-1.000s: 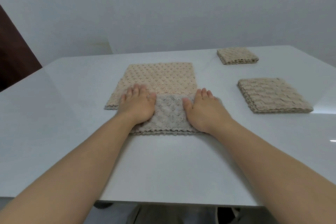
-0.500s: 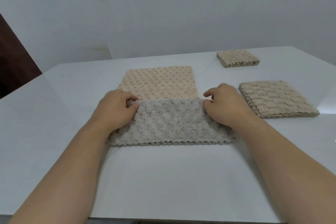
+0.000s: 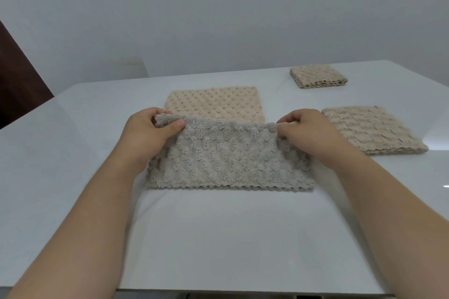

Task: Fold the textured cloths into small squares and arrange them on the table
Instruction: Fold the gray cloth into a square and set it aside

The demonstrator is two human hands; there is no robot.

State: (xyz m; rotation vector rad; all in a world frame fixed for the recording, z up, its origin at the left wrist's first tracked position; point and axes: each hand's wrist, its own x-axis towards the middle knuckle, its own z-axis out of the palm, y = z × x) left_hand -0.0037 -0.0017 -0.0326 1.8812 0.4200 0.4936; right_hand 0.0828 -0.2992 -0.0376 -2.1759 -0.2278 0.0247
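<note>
Plush grey-beige cloth (image 3: 228, 160), nubbly with a scalloped hem, sits mid-table on the glossy white table (image 3: 218, 238). Its hem lies flat toward the near edge and its upper edge is raised. The left hand (image 3: 148, 138) pinches the upper left corner between thumb and curled fingers. The right hand (image 3: 308, 136) pinches the upper right corner the same way. Just behind, a beige dimpled sheet (image 3: 216, 103) lies flat. A near folded square (image 3: 371, 128), ridged and layered, rests toward the right edge, and a far folded square (image 3: 318, 76) sits by the far right corner.
</note>
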